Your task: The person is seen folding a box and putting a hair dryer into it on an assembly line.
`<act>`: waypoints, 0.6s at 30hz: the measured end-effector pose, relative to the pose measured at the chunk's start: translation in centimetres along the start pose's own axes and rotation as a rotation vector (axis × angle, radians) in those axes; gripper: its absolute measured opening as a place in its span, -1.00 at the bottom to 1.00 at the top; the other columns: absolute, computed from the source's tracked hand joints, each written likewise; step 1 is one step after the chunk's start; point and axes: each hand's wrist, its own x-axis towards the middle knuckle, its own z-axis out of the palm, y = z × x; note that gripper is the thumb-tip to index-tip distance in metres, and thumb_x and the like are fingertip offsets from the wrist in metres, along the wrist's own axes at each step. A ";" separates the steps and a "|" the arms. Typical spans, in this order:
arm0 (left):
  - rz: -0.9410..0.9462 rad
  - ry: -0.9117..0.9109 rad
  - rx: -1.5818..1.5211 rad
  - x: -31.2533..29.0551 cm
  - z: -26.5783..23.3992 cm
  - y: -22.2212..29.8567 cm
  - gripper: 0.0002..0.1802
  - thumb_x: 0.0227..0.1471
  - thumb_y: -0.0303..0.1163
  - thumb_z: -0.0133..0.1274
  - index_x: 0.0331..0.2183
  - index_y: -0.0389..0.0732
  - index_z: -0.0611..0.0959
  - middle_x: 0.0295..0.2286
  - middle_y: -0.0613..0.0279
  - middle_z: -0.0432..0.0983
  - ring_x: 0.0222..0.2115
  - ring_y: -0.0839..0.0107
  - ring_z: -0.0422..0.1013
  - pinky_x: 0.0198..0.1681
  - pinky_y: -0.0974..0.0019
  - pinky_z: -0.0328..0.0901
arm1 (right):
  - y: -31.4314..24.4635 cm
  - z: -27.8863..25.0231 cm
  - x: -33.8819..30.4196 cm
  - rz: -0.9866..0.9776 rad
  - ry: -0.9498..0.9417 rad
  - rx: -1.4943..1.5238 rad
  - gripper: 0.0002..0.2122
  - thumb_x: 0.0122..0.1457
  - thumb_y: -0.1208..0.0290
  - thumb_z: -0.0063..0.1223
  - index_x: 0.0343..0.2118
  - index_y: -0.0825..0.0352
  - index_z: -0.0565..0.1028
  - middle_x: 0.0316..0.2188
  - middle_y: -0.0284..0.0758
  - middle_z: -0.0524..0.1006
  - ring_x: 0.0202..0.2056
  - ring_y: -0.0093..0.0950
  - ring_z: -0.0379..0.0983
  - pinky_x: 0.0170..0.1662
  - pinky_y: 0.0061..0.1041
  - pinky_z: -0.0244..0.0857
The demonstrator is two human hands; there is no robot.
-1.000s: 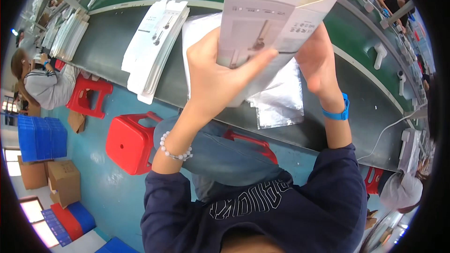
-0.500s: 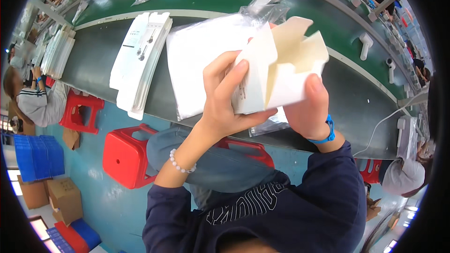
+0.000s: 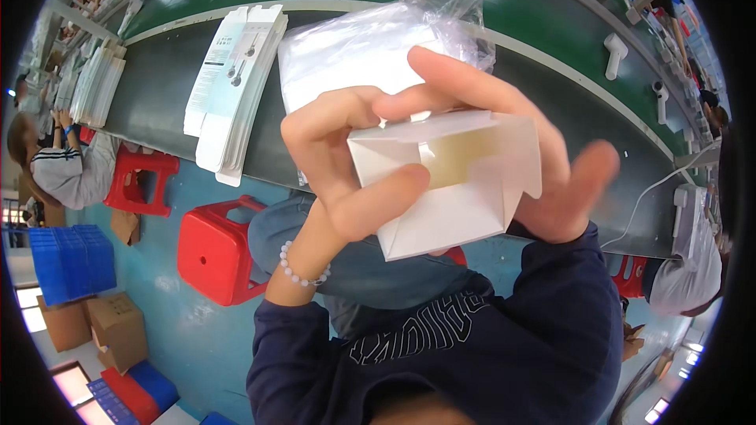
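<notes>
Box-forming step: left hand [image 3: 339, 165] pinches the white carton [image 3: 449, 189] at its near wall, thumb pressing the side. Right hand [image 3: 520, 149] cups the far side, fingers spread half-open across the top flap. Next likely needs that flap tucked in.

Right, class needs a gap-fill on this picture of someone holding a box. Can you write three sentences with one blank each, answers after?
1. Both hands, the left hand and the right hand, hold a white cardboard box whose top end is ____.
2. The stool standing on the blue floor below the box is ____ in colour.
3. A bracelet of pale beads sits on the person's ____ wrist.

Missing words: open; red; left
</notes>
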 end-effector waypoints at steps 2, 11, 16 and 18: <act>0.026 -0.013 0.003 0.0 -0.5 0.0 -0.52 -0.42 -0.49 0.24 -0.29 -0.09 0.52 -0.23 0.02 0.30 -0.35 0.22 0.35 -0.39 0.35 0.32 | -1.7 0.9 0.4 0.186 0.079 -0.058 -0.32 0.16 0.08 -0.04 0.18 0.54 0.10 -0.09 -0.02 0.46 -0.10 -0.34 0.44 0.01 -0.42 0.29; -0.068 -0.241 -0.018 0.0 -2.9 0.8 -0.63 -0.41 -0.41 0.27 -0.38 -0.15 0.60 -0.24 -0.02 0.37 -0.35 0.10 0.42 -0.37 0.25 0.36 | -0.8 -1.0 0.6 -0.375 0.059 -0.577 -0.62 0.00 0.62 0.03 -0.06 0.43 0.33 -0.20 -0.02 0.45 -0.14 -0.28 0.46 -0.08 -0.38 0.35; -0.160 -0.138 0.018 0.2 -2.5 1.5 -0.57 -0.40 -0.35 0.26 -0.33 -0.17 0.57 -0.18 -0.13 0.43 -0.30 0.03 0.45 -0.31 0.19 0.38 | -3.8 -1.6 0.9 -0.570 -0.301 -1.075 -0.74 -0.15 0.54 0.26 -0.33 0.43 0.50 -0.22 -0.09 0.46 -0.15 -0.21 0.48 -0.13 -0.41 0.36; -0.355 -0.175 -0.145 -0.2 -3.2 1.5 -0.55 -0.37 -0.35 0.18 -0.28 -0.21 0.57 -0.16 -0.11 0.45 -0.28 0.05 0.46 -0.27 0.20 0.38 | -2.9 -1.0 0.4 -0.433 -0.115 -1.033 -0.71 -0.15 0.56 0.25 -0.29 0.43 0.50 -0.22 -0.09 0.46 -0.16 -0.24 0.48 -0.12 -0.42 0.35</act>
